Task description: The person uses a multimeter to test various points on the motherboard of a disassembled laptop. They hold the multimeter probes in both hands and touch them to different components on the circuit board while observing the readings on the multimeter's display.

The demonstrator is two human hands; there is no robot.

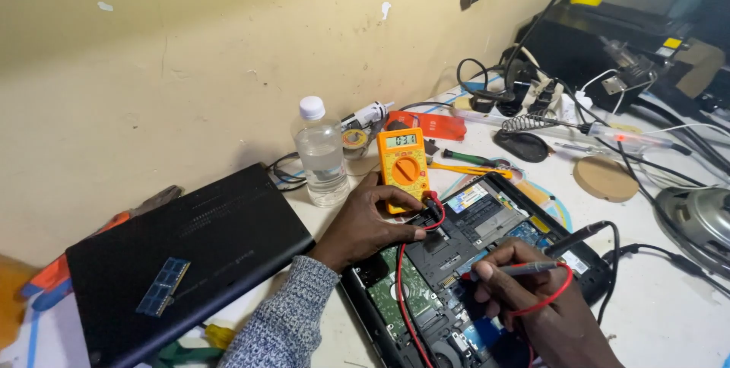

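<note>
An opened laptop (487, 220) lies bottom-up on the bench, its circuit boards bare. My left hand (369, 220) rests at its near-left edge and pinches a black probe against the board just below an orange multimeter (403, 168) with a lit display. My right hand (525, 288) holds a red probe (525, 268) like a pen, tip pointing left onto the board. Red leads (401, 292) run from the probes across the laptop.
A clear water bottle (321, 153) stands left of the meter. A black laptop cover (205, 254) with a blue memory stick (163, 287) lies at left. A soldering iron stand (523, 134), screwdrivers (471, 159), a wooden disc (605, 178) and cables crowd the back right.
</note>
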